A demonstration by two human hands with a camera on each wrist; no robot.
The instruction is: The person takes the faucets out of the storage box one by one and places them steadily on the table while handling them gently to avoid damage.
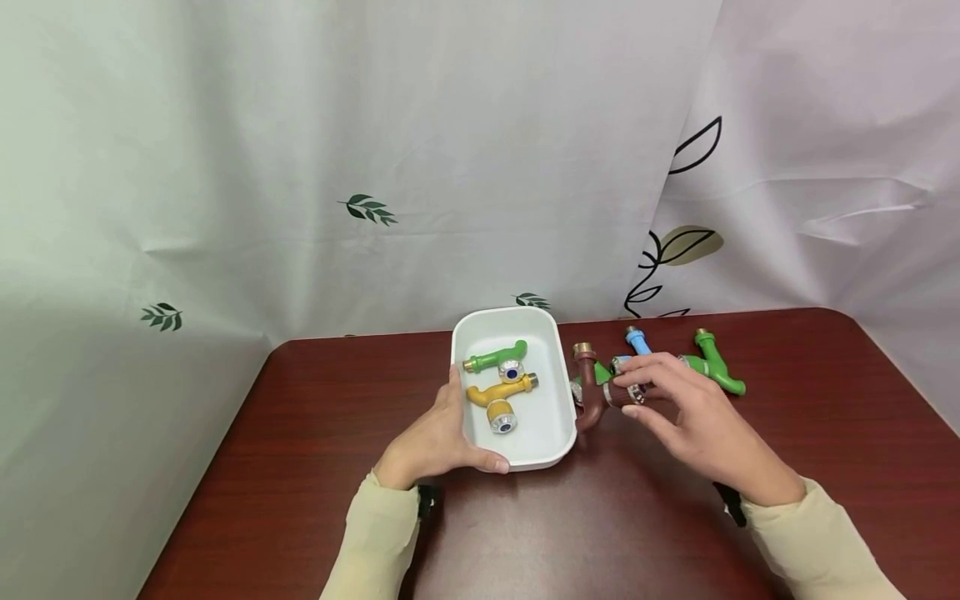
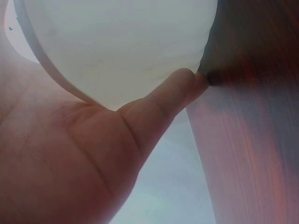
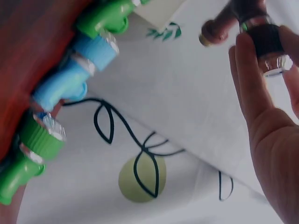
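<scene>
My left hand point(image 1: 433, 435) grips a white plastic tray point(image 1: 551, 433) by its left side, thumb along the near rim. Inside the tray lie a green tap point(image 1: 491, 359) and a yellow tap point(image 1: 495, 392), both with silver-ended knobs. Just right of the tray, my right hand point(image 1: 701, 425) pinches a dark brown tap point(image 1: 590, 404) by its ribbed knob between thumb and fingers. The brown tap's brass threaded end points away from me, and its spout overlaps the tray's right rim in the head view. The right wrist view shows the fingers around the knob point(image 3: 265, 41).
On the table point(image 1: 315, 467) behind and beside my right hand are a blue tap point(image 1: 637, 340), a green tap point(image 1: 717, 367) and another green tap point(image 1: 602, 372) partly hidden by the brown one. A pale curtain point(image 1: 487, 167) with leaf prints hangs along the table's back edge.
</scene>
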